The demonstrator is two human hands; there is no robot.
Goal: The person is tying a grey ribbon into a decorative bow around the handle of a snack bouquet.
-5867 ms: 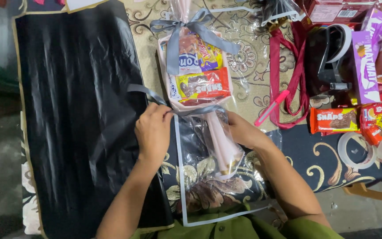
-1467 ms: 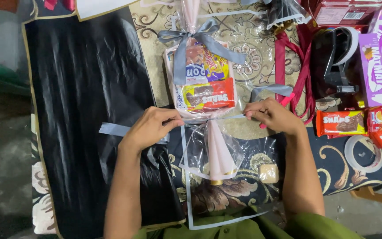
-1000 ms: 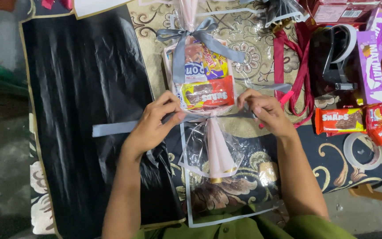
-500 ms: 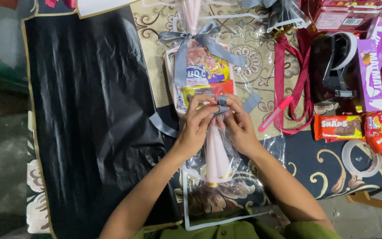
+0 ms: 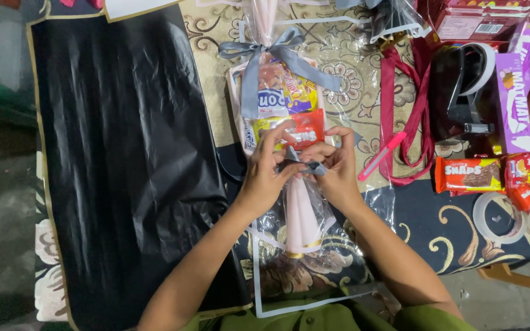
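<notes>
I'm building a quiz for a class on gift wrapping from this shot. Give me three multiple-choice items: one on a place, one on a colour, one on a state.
1. Where does the black sheet lie?
A. On the left-hand side of the snack bouquet
B. On its right-hand side
C. On top of it

2. What colour is the finished bow at the bouquet's top?
A. Red
B. Grey-blue
C. Gold

3. What are the left hand and right hand doing?
A. Resting flat, apart
B. Pinching a grey ribbon together
C. Holding the pink pen

Answers: 1 A, the sheet covers the table's left part. 2 B, its loops are grey-blue. 3 B, fingertips of both meet on the ribbon at the bouquet's waist; the pen lies untouched.
</notes>
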